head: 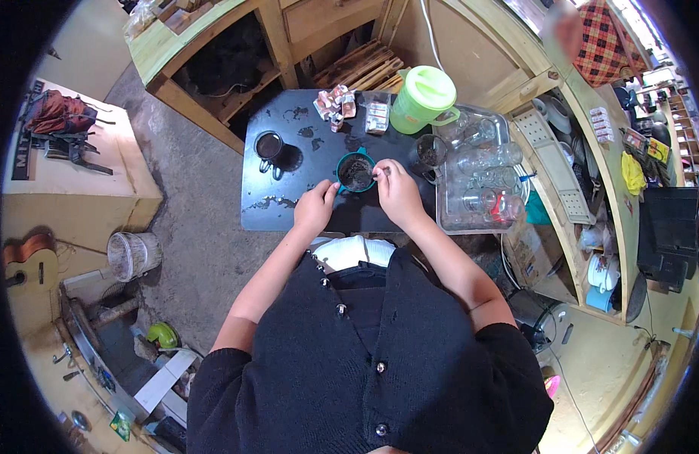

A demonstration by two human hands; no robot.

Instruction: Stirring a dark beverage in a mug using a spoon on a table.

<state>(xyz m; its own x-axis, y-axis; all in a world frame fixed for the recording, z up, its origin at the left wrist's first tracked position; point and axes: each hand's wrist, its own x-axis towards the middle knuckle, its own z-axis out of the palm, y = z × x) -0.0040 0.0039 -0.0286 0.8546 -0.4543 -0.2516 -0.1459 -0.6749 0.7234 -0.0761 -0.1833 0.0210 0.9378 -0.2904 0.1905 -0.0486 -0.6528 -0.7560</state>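
A teal strainer with dark grounds in it lies over the middle of the black table. My left hand grips its handle at the lower left. At its right rim my right hand pinches a small thing, perhaps a spoon, mostly hidden by the fingers. A glass mug of dark liquid stands to the left. To the right, beside the tray, is a glass mug with dark grounds. Behind them stand a light green lidded pitcher, a clear pack of small boxes and crumpled wrappers.
A clear plastic tray of several glass mugs sits at the table's right end. Wooden shelving with dishes curves round the right side, and a wooden counter stands behind. A whitish bucket is on the floor at left. Wet spots mark the table.
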